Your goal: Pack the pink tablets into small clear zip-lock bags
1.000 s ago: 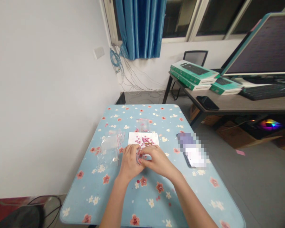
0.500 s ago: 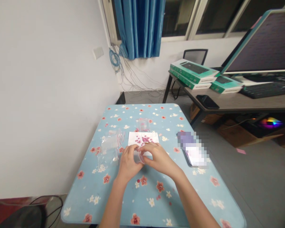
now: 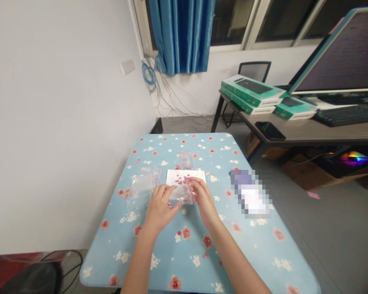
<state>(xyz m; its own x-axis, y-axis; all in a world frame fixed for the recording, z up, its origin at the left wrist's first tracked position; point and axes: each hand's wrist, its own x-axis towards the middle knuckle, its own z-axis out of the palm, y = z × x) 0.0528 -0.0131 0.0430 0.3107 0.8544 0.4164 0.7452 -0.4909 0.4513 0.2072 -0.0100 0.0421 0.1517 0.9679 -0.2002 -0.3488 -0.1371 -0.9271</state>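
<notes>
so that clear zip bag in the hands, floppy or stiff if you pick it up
The clear zip bag is probably floppy: its thin film creases between the left hand and right hand. It is likely very light, and the glossy plastic may slip.

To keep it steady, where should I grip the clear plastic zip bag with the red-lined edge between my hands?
Probably the straight red-lined edge of the clear plastic zip bag, from the right with your right hand: it looks stiffest, and the hand sits beside it.
</notes>
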